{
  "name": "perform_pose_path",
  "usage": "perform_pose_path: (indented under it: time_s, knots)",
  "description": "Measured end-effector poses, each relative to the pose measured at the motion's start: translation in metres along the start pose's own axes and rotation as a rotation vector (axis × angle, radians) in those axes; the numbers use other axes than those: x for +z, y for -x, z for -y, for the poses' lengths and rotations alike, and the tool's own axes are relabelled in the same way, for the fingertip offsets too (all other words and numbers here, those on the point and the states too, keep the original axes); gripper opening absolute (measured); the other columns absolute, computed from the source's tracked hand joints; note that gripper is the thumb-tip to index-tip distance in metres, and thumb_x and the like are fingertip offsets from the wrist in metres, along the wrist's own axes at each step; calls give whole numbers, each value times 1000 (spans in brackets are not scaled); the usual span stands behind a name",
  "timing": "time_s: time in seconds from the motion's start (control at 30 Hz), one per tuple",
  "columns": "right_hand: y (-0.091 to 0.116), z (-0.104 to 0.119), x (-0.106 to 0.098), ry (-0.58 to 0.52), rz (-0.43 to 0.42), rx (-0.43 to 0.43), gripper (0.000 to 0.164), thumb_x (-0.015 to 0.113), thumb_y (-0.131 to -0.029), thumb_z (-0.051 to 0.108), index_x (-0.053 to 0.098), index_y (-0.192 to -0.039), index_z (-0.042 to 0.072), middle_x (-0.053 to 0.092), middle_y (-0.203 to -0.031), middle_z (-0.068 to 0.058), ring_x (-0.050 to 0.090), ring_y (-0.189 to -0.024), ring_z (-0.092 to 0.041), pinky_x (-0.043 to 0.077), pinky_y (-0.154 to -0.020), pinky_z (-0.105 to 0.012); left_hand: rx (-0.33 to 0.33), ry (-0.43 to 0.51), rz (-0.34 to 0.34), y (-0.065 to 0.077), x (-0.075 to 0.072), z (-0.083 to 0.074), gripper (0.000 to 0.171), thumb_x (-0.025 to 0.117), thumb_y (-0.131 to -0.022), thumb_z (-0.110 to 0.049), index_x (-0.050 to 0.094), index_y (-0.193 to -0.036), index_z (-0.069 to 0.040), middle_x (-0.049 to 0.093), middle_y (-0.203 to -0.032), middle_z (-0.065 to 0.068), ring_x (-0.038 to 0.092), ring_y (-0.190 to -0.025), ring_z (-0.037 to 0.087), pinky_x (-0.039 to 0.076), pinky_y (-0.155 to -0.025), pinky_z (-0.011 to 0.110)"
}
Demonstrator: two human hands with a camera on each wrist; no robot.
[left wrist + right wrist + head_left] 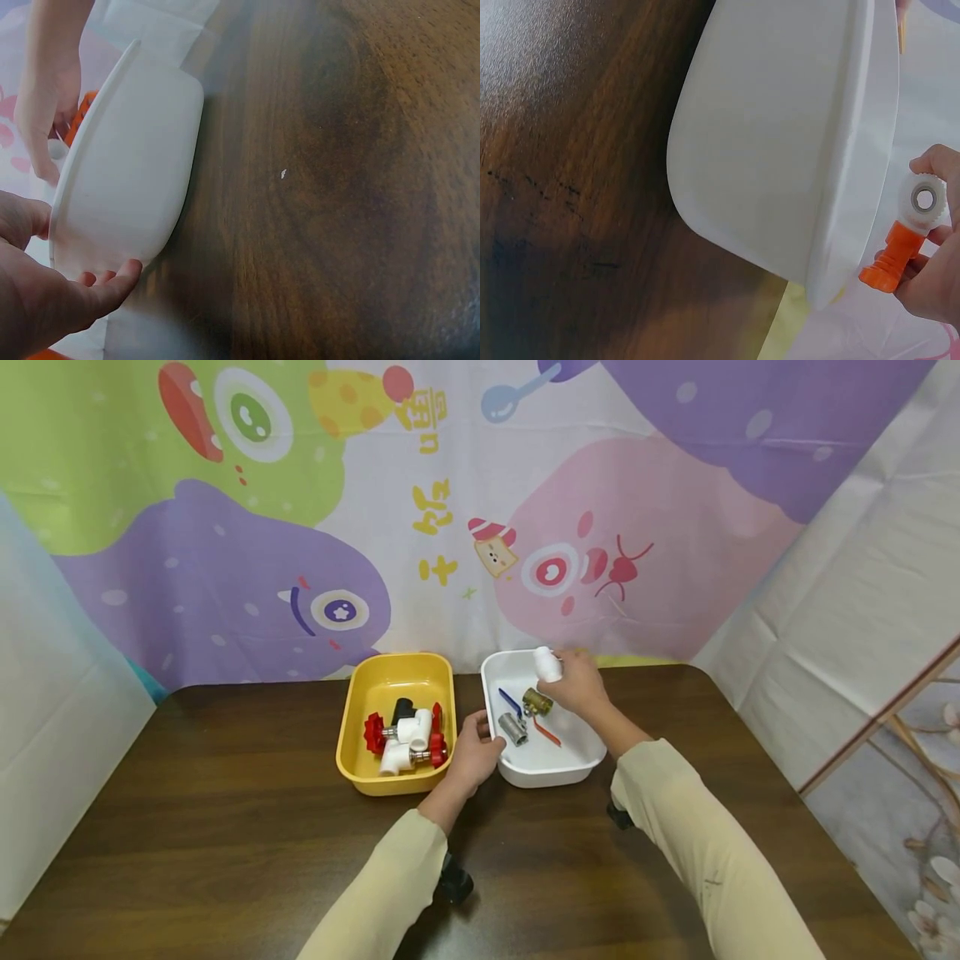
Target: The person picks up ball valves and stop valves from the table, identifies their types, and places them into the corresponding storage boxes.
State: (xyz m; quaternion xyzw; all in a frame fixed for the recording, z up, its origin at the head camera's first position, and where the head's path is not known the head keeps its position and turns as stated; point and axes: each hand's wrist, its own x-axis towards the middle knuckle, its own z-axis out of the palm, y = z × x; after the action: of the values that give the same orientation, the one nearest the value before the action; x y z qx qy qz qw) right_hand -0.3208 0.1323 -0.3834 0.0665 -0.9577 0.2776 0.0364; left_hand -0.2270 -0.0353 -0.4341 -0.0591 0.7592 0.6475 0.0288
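My right hand (581, 683) holds a white plastic pipe fitting (548, 665) above the far right part of a white tub (551, 777). In the right wrist view, the fitting shows a round opening and an orange part (892, 259) between my fingers. Inside the tub lie a brass valve (537, 702) and a grey metal valve (513, 729), with a blue lever (510, 702) and a red lever (547, 732) beside them. My left hand (474, 752) grips the tub's near left side, thumb at the rim (56, 217) and fingers curled against the outer wall.
Left of the white tub stands a yellow tub (360, 782), holding several white fittings (411, 731), red handwheels (374, 733) and a black piece (402, 708). Both tubs are on a dark wooden table (225, 827), close to a printed cloth backdrop (442, 635).
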Motion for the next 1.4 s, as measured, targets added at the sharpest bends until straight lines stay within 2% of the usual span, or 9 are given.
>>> perform_pose_path:
  time_s: [0.2,0.37,0.5,0.83,1.23,1.4]
  knots:
    - [1,5,4,13,-4,-12,64,68,-74,29,52,-130,1,58,-119,-19,51,-106,-31,47,-86,-42,0,-7,2,-1,-1,1,53,52,-89,-2,33,-138,1,49,-124,25,56,-111,33,54,-85,38]
    - [1,8,10,2,19,-9,66,68,-76,26,49,-133,2,56,-124,-19,50,-111,-32,45,-92,-44,-10,-2,8,0,-1,1,53,52,-90,-3,32,-139,0,49,-126,24,55,-112,33,54,-87,39]
    - [0,9,15,3,23,-16,66,67,-75,26,48,-134,3,56,-127,-17,50,-111,-31,46,-91,-43,-14,4,12,-1,-1,2,53,52,-90,-3,32,-139,-1,49,-126,24,56,-113,33,54,-87,38]
    - [1,14,22,41,2,-61,64,66,-74,27,51,-130,1,57,-125,-19,48,-118,-33,42,-97,-42,-21,0,16,0,-1,0,54,52,-90,-4,32,-140,-1,48,-127,23,55,-113,32,53,-88,39]
    - [2,18,29,23,8,-45,64,67,-73,25,51,-131,2,58,-119,-19,50,-109,-32,43,-90,-41,20,11,20,2,-2,0,53,51,-89,-1,32,-138,3,48,-125,26,56,-112,34,54,-87,39]
    - [2,18,33,27,11,-41,64,67,-73,26,51,-131,2,57,-119,-18,51,-107,-30,44,-88,-40,6,2,22,1,-3,-1,53,51,-90,-3,32,-139,1,47,-127,25,55,-114,34,53,-90,40]
